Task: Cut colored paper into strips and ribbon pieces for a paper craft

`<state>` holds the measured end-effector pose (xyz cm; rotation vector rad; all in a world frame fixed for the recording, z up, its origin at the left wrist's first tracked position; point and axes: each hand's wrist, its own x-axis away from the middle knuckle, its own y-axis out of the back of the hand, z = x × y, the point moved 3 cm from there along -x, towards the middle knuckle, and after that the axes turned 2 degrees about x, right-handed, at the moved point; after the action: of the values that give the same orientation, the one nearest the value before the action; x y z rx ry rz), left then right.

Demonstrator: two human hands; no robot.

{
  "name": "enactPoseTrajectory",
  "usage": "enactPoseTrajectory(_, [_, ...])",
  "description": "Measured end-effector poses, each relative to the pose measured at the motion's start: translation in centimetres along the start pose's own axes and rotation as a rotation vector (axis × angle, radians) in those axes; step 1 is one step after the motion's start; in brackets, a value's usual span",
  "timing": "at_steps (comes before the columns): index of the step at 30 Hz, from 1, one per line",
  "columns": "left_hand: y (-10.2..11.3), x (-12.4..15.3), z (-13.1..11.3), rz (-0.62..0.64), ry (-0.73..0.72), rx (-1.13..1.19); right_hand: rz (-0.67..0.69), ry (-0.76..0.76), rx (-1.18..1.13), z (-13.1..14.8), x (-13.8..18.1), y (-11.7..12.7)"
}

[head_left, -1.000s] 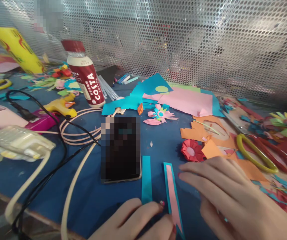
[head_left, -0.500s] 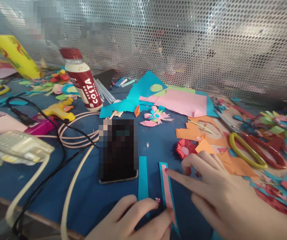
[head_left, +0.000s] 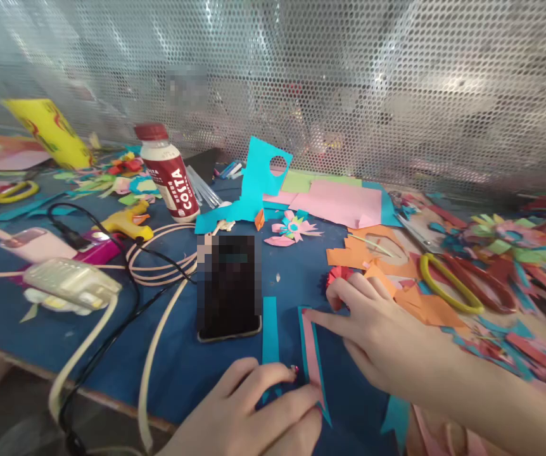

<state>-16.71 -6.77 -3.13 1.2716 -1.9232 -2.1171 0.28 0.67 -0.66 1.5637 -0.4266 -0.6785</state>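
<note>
A narrow pink paper strip [head_left: 310,348] lies on a wider blue paper strip [head_left: 322,394], which shows as a border around it. My right hand [head_left: 387,335] presses its outstretched index fingertip on the far end of the pink strip; its other fingers are bent. Across the near part of the strips rests my left hand [head_left: 254,408], fingers apart, with its fingertips at the pink strip's lower end. A second blue strip [head_left: 270,329] runs alongside to the left, partly under that hand. Just beyond my right hand sits a red paper flower [head_left: 336,276], half covered.
A black phone [head_left: 230,291] lies left of the strips, near cables, a plug adapter [head_left: 71,282] and a yellow glue gun [head_left: 123,223]. A Costa bottle [head_left: 171,177] stands behind. Scissors [head_left: 451,285], orange scraps [head_left: 425,307] and paper flowers crowd the right. Perforated metal [head_left: 349,76] rises behind.
My head view has shifted slightly. The blue sheet with the round hole stands more upright at the back. Both hands keep their places on the strips.
</note>
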Motion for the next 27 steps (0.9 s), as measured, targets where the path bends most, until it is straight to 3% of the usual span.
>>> enactPoseTrajectory(5, [1.2, -0.7, -0.2, 0.133, 0.032, 0.073, -0.230, -0.145, 0.096, -0.7, 1.6, 3.9])
enactPoseTrajectory(8, [2.3, -0.7, -0.1, 0.109, 0.094, 0.069, -0.262, -0.252, 0.186, 0.3, 4.9, 5.0])
enactPoseTrajectory(13, [2.7, 0.8, 0.2, 0.096, 0.113, -0.167, -0.318, -0.184, 0.336, 3.9, 9.9, 1.4])
enactPoseTrajectory(18, [2.5, 1.8, -0.4, 0.121, -0.024, -0.289, -0.433, -0.178, 0.413, 5.8, 11.2, -2.7])
enactPoseTrajectory(22, [2.7, 2.0, -0.9, 0.162, -0.073, -0.295, -0.488, -0.158, 0.462, 6.1, 11.4, -3.1])
enactPoseTrajectory(27, [2.7, 1.9, -1.2, 0.167, -0.033, -0.260, -0.346, 0.116, 0.639, 6.7, 10.8, -1.8])
